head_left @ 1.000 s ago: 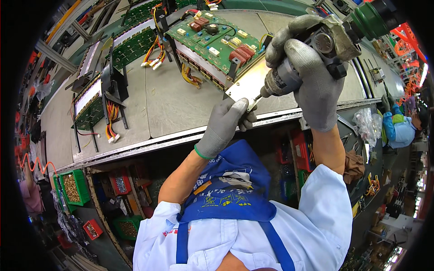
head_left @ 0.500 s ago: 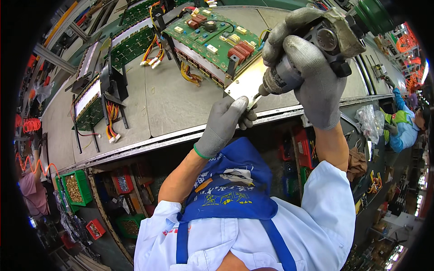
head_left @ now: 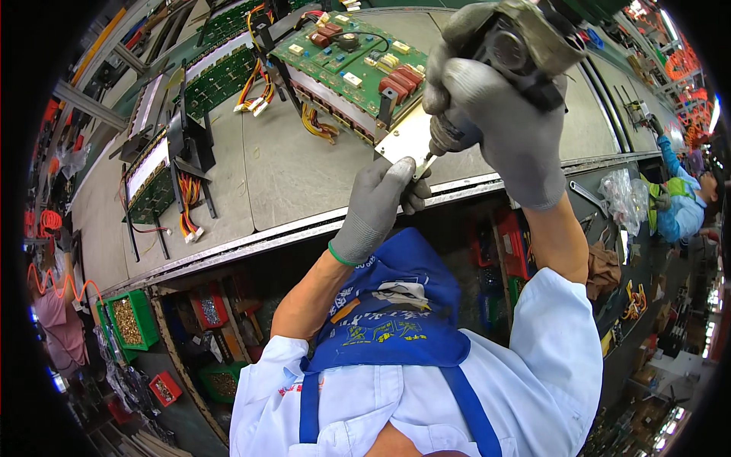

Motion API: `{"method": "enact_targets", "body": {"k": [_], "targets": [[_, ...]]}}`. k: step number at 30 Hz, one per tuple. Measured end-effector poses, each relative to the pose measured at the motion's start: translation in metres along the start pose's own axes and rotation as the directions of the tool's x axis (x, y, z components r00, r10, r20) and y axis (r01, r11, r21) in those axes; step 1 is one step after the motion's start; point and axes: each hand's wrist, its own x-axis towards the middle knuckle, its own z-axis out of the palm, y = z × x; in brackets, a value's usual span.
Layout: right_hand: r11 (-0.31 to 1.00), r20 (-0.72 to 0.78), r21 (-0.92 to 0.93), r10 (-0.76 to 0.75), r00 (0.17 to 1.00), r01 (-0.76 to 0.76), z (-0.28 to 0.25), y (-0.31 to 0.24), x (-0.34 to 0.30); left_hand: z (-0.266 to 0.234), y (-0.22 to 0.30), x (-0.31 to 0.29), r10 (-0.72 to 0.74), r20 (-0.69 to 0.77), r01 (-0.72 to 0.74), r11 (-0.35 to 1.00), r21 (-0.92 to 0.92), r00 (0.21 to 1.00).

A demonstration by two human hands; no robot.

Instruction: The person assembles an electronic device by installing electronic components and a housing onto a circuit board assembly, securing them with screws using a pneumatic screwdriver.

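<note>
My right hand, in a grey glove, is wrapped round a power drill with a dark chuck. The drill's bit meets the near corner of a shiny metal plate. That corner is pinched between the gloved thumb and fingers of my left hand; the fingertips go under the plate and are partly hidden. The plate joins the near end of an assembly with a green circuit board on top, carrying dark red and white parts. A bundle of coloured wires hangs from the assembly's side.
More board assemblies with black brackets and wire bundles stand on the workbench at left. Below its edge are green bins and red bins of small hardware. Another person is at the far right.
My right hand and the drill have shifted left, and the drill now stands more upright over the plate's corner. The left hand keeps its pinch with hardly any movement.
</note>
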Motion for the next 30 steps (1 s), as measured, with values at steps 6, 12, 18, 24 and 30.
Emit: {"method": "enact_targets", "body": {"k": [6, 12, 18, 24, 30], "targets": [[0.999, -0.050, -0.033, 0.005, 0.999, -0.007, 0.001, -0.008, -0.001, 0.003, 0.001, -0.001, 0.014, -0.028, -0.013, 1.000, 0.016, 1.000], [0.999, -0.022, 0.013, -0.050, 0.999, 0.050, -0.006, -0.009, 0.001, -0.008, 0.002, -0.013, 0.279, -0.094, -0.155, 0.749, 0.644, 0.956], [0.999, -0.057, -0.019, -0.036, 0.998, 0.035, -0.008, -0.013, -0.003, 0.028, 0.030, -0.004, 0.770, 0.238, -0.344, -0.026, 0.939, 0.592], [0.983, -0.118, 0.168, -0.050, 0.992, 0.070, -0.005, -0.035, -0.001, 0.025, 0.024, 0.006, 0.681, 0.246, -0.369, 0.039, 0.929, 0.690], [0.990, -0.254, 0.136, 0.004, 0.967, 0.032, 0.010, -0.026, 0.015, 0.006, 0.032, -0.012, 0.666, -0.173, -0.464, 0.659, 0.592, 0.726]]}}
